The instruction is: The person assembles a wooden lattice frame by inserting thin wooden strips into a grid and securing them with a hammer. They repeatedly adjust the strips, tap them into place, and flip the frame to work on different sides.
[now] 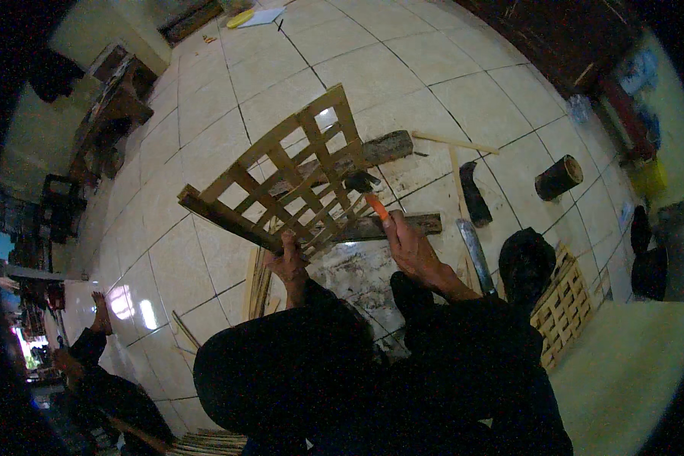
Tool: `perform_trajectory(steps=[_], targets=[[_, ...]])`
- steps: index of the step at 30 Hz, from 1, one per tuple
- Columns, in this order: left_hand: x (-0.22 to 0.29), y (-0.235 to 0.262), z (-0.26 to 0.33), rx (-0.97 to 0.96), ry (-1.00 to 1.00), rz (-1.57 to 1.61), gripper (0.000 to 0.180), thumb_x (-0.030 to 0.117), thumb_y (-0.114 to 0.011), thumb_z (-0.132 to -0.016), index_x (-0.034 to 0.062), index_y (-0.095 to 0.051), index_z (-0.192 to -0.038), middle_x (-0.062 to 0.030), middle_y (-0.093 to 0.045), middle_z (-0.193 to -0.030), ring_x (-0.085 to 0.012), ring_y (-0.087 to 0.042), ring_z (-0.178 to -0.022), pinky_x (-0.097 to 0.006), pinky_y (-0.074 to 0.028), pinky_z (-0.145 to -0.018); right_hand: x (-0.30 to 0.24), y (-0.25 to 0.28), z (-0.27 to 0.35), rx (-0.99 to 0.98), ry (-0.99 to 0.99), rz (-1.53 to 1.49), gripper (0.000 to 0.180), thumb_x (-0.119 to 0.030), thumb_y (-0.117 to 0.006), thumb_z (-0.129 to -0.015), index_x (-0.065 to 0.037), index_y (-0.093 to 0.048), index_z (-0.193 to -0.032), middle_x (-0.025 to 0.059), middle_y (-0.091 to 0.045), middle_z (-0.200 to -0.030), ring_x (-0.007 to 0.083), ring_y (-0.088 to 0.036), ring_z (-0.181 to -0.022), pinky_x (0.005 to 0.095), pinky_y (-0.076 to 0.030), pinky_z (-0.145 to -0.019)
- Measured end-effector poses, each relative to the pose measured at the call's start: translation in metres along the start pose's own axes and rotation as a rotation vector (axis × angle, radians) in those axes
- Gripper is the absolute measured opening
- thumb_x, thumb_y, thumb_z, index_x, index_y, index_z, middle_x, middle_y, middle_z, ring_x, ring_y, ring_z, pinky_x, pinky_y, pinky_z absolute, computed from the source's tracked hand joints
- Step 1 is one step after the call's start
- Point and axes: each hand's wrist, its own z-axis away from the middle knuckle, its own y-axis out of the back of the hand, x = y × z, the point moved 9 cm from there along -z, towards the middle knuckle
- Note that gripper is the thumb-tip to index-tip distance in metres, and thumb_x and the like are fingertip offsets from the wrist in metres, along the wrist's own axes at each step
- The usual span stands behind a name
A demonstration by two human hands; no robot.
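Bamboo lattice panel [289, 171] held tilted above a pale tiled floor [463, 91], seen from the head camera. The left hand [287, 261] is clenched around the near edge of the lattice, gripping one of its dark border strips and propping the grid up on a slant, its far corner raised toward the middle of the view. The right hand [410, 249] is closed around the orange handle of a hammer [366, 191], whose dark head sits against the right side of the lattice, close to the crossing slats.

Under and just beyond the lattice lie two rough wooden blocks: a log [380, 150] running toward the far right and a flatter dark plank [403, 224] near the right hand. To the right of the plank a long machete [475, 254] rests on the tiles, blade pointing away, and a dark chopping tool [474, 199] lies just beyond it. Thin bamboo strips [454, 142] lie farther off, and a short round log section [559, 177] stands well apart on the right. A second, smaller lattice [566, 308] lies at the near right beside the person's dark-clothed knee. A bundle of split bamboo strips [260, 285] lies on the floor just below the left hand. At the far left edge another person's bare foot [100, 310] rests on the tiles.
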Motion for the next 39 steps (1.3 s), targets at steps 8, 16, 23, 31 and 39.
perform_trajectory(steps=[8, 16, 23, 31, 39], targets=[[0.005, -0.002, 0.004, 0.005, -0.078, 0.035, 0.017, 0.018, -0.063, -0.090, 0.0022, -0.064, -0.084, -0.0006, -0.060, -0.067, -0.0095, -0.053, -0.057, -0.025, -0.041, -0.049, 0.001, -0.001, -0.001, 0.003, -0.050, 0.029, 0.029, -0.027, -0.038, -0.102, 0.001, -0.045, -0.107, 0.0247, -0.053, -0.068, 0.0457, -0.055, -0.064, 0.0520, -0.040, -0.059], [0.000, -0.008, 0.003, -0.025, 0.045, 0.019, 0.021, 0.024, -0.064, -0.089, 0.0035, -0.062, -0.083, 0.0003, -0.054, -0.062, -0.0079, -0.048, -0.052, -0.023, -0.037, -0.047, -0.005, 0.006, 0.003, 0.017, -0.121, 0.002, 0.030, -0.027, -0.039, -0.101, 0.002, -0.046, -0.105, 0.0268, -0.054, -0.076, 0.0460, -0.054, -0.072, 0.0511, -0.041, -0.064], [-0.018, 0.014, -0.017, 0.062, -0.231, 0.021, 0.023, 0.026, -0.065, -0.088, 0.0033, -0.062, -0.084, 0.0005, -0.053, -0.061, -0.0087, -0.047, -0.048, -0.026, -0.036, -0.041, 0.006, -0.008, 0.010, 0.030, -0.035, -0.066, 0.030, -0.027, -0.038, -0.101, 0.001, -0.046, -0.109, 0.0252, -0.054, -0.071, 0.0462, -0.055, -0.068, 0.0504, -0.041, -0.060], [-0.020, 0.013, -0.009, 0.027, 0.042, -0.002, 0.020, 0.021, -0.064, -0.087, 0.0021, -0.065, -0.083, -0.0003, -0.059, -0.070, -0.0095, -0.050, -0.054, -0.026, -0.039, -0.048, -0.044, 0.031, -0.001, 0.022, -0.092, -0.114, 0.027, -0.026, -0.040, -0.101, -0.001, -0.045, -0.110, 0.0237, -0.054, -0.067, 0.0441, -0.056, -0.060, 0.0509, -0.041, -0.054], [0.003, -0.003, 0.008, -0.001, -0.006, 0.037, 0.022, 0.022, -0.064, -0.088, 0.0023, -0.063, -0.079, 0.0011, -0.057, -0.069, -0.0084, -0.051, -0.062, -0.024, -0.039, -0.057, -0.035, 0.021, -0.001, 0.082, 0.013, -0.059, 0.026, -0.027, -0.038, -0.102, -0.002, -0.043, -0.108, 0.0235, -0.052, -0.063, 0.0454, -0.053, -0.059, 0.0525, -0.039, -0.054]])
